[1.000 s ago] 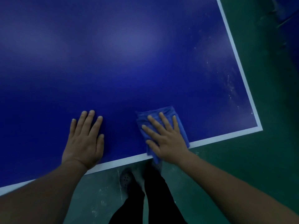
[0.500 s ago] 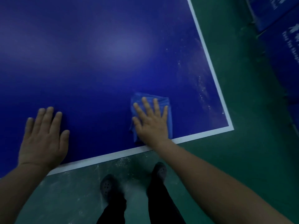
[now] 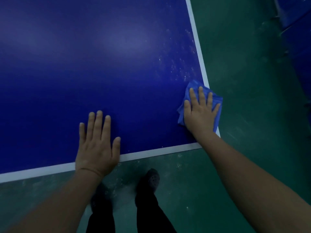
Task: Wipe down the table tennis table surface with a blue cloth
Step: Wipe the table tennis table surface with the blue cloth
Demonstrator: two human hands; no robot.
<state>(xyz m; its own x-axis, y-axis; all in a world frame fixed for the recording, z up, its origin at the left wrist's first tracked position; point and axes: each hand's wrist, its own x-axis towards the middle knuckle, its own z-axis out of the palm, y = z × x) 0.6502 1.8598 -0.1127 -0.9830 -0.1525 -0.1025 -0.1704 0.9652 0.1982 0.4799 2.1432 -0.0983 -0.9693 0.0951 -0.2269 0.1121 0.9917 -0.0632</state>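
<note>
Two hands are down on the dark blue surface point(image 3: 84, 64) of the table tennis table, and one blue cloth point(image 3: 217, 105) lies between them and the corner. The right hand point(image 3: 201, 111) is spread flat with straight fingers on top of the cloth, pressing it onto the surface right at the table's right edge, where the cloth laps over the white border line point(image 3: 196, 42) and hangs a little past it. The left hand point(image 3: 97, 148) is also flat and wide, holding nothing, its palm resting by the near white line. Pale specks point(image 3: 178, 66) are scattered on the blue just beyond the cloth. Below the edge stand two dark-trousered legs and two dark shoes point(image 3: 152, 179) on a green floor point(image 3: 252, 98).
</note>
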